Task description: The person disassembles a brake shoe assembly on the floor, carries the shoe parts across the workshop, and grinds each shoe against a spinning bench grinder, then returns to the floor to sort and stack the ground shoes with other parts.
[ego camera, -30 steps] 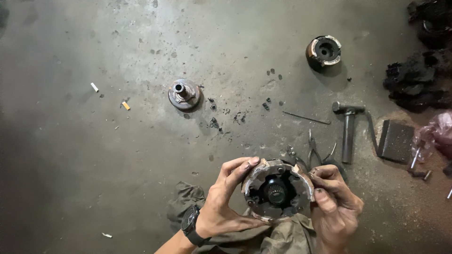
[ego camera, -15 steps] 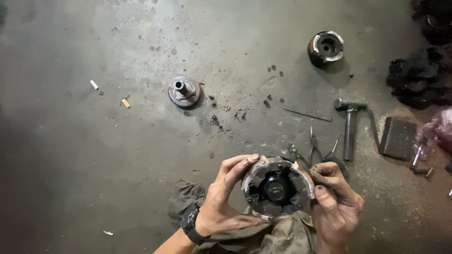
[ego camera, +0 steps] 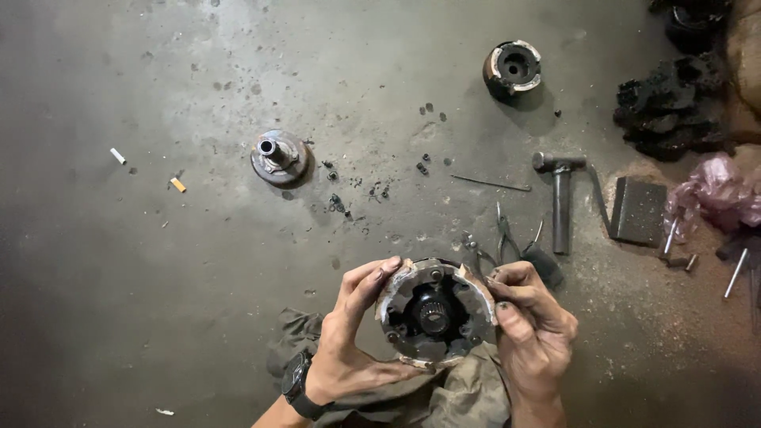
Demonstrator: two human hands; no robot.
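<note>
Both hands grip one round metal clutch assembly point(ego camera: 434, 313) above a crumpled rag point(ego camera: 468, 396) on the concrete floor point(ego camera: 198, 277). Left hand point(ego camera: 349, 341), with a black wristwatch point(ego camera: 297, 387), curls its fingers over the upper left rim and cups the underside; right hand point(ego camera: 533, 321) closes on the right rim, thumb pressed against the worn shoe lining. The splined hub faces up, and the part is held slightly tilted toward the camera.

To handle it well, I judge the grip should stay on the outer rim, fingers clear of the pivots and springs, with the rag kept underneath in case a small piece drops.

Counted around it: one second clutch assembly point(ego camera: 513, 68) far up right, one flanged hub with a shaft point(ego camera: 278, 156) up left, one hammer point(ego camera: 560, 198), one pair of pliers point(ego camera: 507, 238), one thin rod point(ego camera: 491, 184), one dark flat plate point(ego camera: 639, 211), one pink plastic bag point(ego camera: 717, 194), and two cigarette butts point(ego camera: 178, 185) at left. Small loose bits scatter mid-floor; their number is hard to tell.
</note>
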